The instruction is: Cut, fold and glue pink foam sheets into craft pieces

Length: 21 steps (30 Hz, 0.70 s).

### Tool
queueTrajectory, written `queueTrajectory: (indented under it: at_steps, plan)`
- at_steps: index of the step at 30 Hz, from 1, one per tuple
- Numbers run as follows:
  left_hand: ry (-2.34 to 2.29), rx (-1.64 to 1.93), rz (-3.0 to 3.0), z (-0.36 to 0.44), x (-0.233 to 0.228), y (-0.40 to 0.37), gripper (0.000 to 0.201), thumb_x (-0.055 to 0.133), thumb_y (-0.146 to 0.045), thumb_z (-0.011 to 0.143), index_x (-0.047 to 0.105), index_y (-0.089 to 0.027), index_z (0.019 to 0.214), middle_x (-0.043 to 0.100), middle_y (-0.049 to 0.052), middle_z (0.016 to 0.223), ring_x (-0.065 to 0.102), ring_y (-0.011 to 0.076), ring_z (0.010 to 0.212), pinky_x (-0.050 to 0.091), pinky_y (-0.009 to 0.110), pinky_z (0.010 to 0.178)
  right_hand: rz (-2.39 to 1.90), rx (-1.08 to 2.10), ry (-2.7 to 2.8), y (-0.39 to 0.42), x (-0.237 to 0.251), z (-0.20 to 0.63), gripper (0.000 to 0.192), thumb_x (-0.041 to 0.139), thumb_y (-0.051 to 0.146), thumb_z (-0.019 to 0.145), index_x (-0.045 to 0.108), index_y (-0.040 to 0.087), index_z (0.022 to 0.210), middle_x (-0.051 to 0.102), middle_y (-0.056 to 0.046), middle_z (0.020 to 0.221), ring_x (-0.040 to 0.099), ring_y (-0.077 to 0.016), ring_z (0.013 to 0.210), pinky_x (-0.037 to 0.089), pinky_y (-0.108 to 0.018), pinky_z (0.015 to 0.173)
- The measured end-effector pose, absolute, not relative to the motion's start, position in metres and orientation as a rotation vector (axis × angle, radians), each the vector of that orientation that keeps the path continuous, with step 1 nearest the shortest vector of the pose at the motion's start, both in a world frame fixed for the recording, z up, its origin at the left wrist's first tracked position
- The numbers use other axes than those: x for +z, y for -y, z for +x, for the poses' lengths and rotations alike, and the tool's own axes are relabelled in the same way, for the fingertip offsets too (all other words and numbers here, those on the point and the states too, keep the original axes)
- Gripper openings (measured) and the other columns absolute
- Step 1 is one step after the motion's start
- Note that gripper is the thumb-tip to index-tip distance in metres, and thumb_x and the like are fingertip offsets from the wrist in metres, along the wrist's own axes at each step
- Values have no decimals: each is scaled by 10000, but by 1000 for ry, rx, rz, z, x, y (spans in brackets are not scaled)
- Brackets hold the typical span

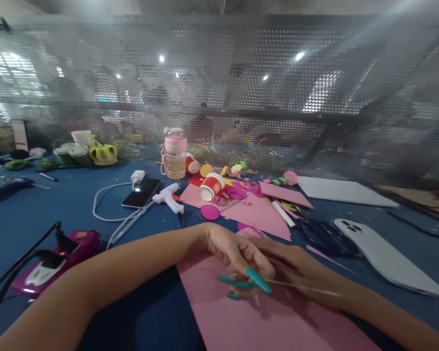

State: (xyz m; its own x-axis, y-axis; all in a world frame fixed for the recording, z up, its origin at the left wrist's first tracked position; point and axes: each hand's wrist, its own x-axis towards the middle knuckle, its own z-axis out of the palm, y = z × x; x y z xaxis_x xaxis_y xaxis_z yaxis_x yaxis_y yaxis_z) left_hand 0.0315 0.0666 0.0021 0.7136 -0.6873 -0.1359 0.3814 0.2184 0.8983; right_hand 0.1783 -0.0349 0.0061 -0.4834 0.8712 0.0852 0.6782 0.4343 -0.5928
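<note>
- Both hands meet low in frame centre: left hand [237, 253] crosses over right hand [300, 268], fingers curled, grip unclear.
- Pink paper sheet [241, 317] lies beneath them (long axis toward lower right).
- Thin stick [307, 287] runs rightward between the hands.

Pink paper sheet [241, 317]: lower part cut off by bottom edge. Right hand [307, 273]: fingers partly covered by left hand [237, 253]; grip unclear. Thin stick [307, 288]: blurred, kind unclear. Background behind mesh screen [241, 97]: blurred. Scissors [324, 236]: dark, indistinct.
</note>
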Motion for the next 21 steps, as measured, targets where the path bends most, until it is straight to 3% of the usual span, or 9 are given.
queueTrajectory:
  at_steps: [3,6,9,11,16,21]
  plan:
    - [351,-828,1093,33,-1,-71,231,735,-292,570,589,-115,593,574,38,510,538,159,463,469,262,422,-1305,568,2129,12,10,177,324,375,312,836,556,184,1071,586,-100,1113,530,-202,1045,404,-382,913]
    - [389,-857,1099,35,0,-73,213,734,-279,571,614,-108,610,606,59,564,564,171,494,493,277,465,-1225,548,2011,-18,20,156,244,423,300,794,563,177,952,614,-90,1008,576,-175,939,451,-334,837]
    - [414,-883,1127,35,2,-73,214,736,-294,563,639,-109,611,624,77,596,583,189,523,492,274,437,-1262,519,2036,-53,30,116,269,496,309,735,533,137,939,614,-96,944,590,-168,822,480,-298,722]
    - [428,-905,1157,34,2,-73,227,738,-313,554,656,-110,610,626,75,586,591,196,522,496,276,429,-1330,386,2166,-73,34,84,290,528,332,718,547,124,921,602,-103,948,576,-177,836,459,-296,736]
    - [441,-926,1189,31,0,-72,248,757,-315,513,696,-112,642,635,67,557,618,216,531,520,291,463,-1632,56,2453,-101,34,21,536,501,526,671,542,93,984,538,-202,1064,561,-308,896,449,-399,697]
    - [485,-923,1196,32,-3,-74,221,742,-302,544,703,-106,638,658,87,587,604,198,490,538,300,503,-1645,77,2495,-111,29,-7,560,637,357,534,553,74,1010,553,-223,1039,594,-317,812,468,-365,612]
